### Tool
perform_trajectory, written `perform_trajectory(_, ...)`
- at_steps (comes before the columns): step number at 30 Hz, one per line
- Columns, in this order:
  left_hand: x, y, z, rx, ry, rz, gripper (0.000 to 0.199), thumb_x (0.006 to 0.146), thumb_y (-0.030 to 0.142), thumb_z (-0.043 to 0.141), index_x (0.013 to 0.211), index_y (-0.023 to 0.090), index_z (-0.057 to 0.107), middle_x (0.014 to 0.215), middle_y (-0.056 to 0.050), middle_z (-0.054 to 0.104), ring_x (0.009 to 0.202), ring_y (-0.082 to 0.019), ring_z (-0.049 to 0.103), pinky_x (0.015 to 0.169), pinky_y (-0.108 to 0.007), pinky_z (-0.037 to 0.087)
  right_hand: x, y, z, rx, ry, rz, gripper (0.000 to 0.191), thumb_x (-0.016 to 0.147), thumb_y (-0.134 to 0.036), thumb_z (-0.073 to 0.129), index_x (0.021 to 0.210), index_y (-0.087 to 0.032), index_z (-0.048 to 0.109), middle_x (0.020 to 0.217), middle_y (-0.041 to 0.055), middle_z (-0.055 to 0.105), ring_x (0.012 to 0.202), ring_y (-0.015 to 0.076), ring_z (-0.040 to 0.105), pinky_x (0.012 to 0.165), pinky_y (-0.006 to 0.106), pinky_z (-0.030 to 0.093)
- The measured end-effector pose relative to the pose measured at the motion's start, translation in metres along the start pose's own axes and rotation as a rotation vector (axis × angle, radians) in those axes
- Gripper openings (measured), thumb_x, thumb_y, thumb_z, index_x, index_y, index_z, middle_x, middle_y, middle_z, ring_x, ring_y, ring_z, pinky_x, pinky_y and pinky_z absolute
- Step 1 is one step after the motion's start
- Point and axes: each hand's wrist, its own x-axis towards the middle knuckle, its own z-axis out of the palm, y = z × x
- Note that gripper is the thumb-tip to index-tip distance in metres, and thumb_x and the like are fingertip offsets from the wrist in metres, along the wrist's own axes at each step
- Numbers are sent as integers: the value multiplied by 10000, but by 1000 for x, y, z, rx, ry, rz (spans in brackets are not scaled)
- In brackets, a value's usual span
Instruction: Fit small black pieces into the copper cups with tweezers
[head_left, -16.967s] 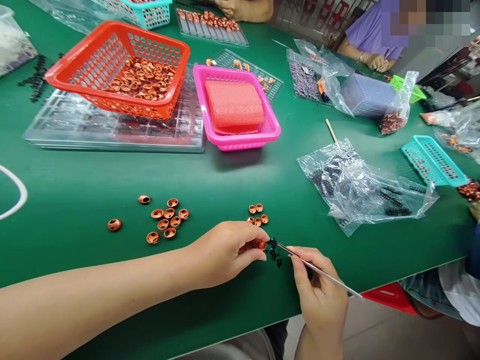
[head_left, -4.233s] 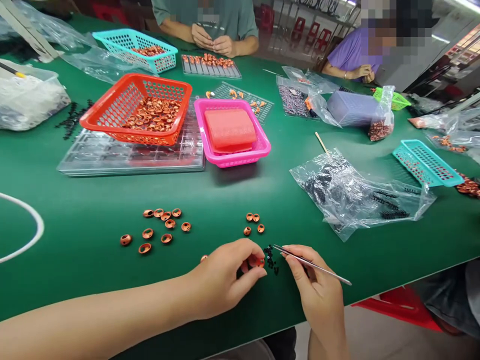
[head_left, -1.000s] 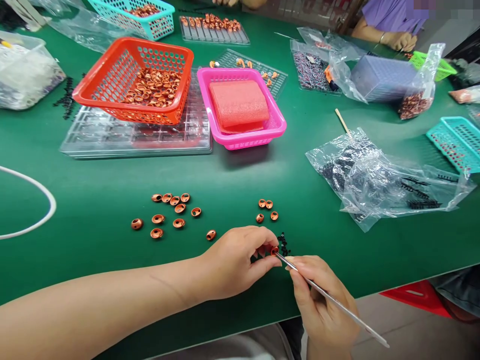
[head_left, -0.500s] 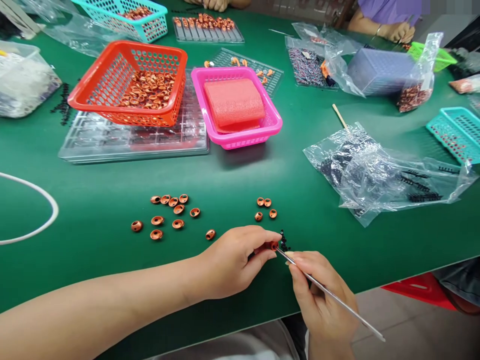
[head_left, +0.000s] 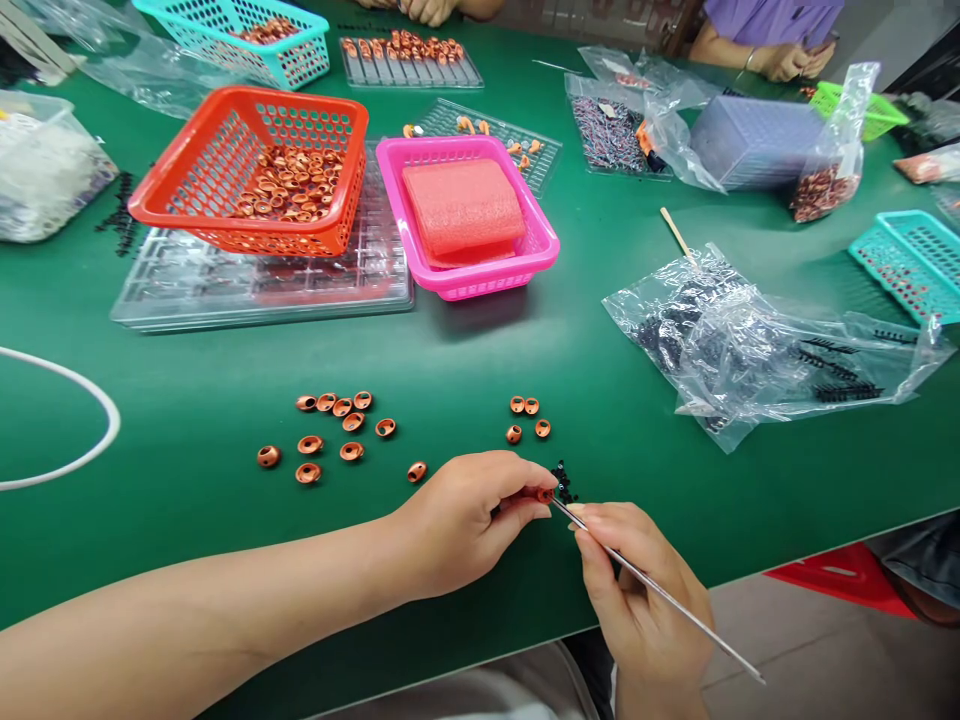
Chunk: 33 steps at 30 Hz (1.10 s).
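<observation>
My left hand (head_left: 480, 520) is closed, pinching a small copper-coloured cup-shaped part (head_left: 545, 495) between thumb and fingertips. In my right hand (head_left: 649, 590) is a thin metal rod (head_left: 675, 603), gripped like a pen. Its tip meets the part at my left fingertips; the exact contact is too small to make out. Just beyond the fingertips lies a little heap of tiny black pieces (head_left: 562, 482). Several similar copper parts (head_left: 530, 406) sit behind it, and a larger scattered group (head_left: 352, 422) lies to the left.
A red basket (head_left: 247, 240) of copper parts stands on clear trays (head_left: 262, 318). Beside it is a pink basket (head_left: 480, 285) holding pink foam (head_left: 465, 210). Plastic bags (head_left: 757, 340) with black pieces lie right. A white cable (head_left: 112, 410) curves in at left. Other people's hands (head_left: 795, 62) work across the table.
The view has shifted very slightly. Both hands keep nearly the same pose, with the rod's tip still at the copper part.
</observation>
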Motion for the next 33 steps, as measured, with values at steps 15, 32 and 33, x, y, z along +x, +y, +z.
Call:
perform_trajectory(15,2,1,-2,19,-29,-21,110,912,118,568,966,175,646,812,-5,689,713,-120,625,700,-206,486,3,0,1,21,-47,-23,420,817,22,605,1136,-251,609,1046,49,706,955,182,676,783,351,587)
perform_trajectory(32,3,1,-2,-26,-27,-68,88,907,132,592,968,172,641,821,4,681,735,-120,619,707,-214,470,1,-3,1,-10,-8,-34,430,804,23,615,1127,-261,612,1039,35,707,933,179,690,781,353,595)
perform_trajectory(33,3,1,-2,-27,-29,-71,87,908,133,592,968,171,641,823,4,682,736,-119,619,707,-214,468,1,-2,1,-9,-5,-35,430,804,23,615,1127,-261,611,1041,35,705,935,179,688,780,354,594)
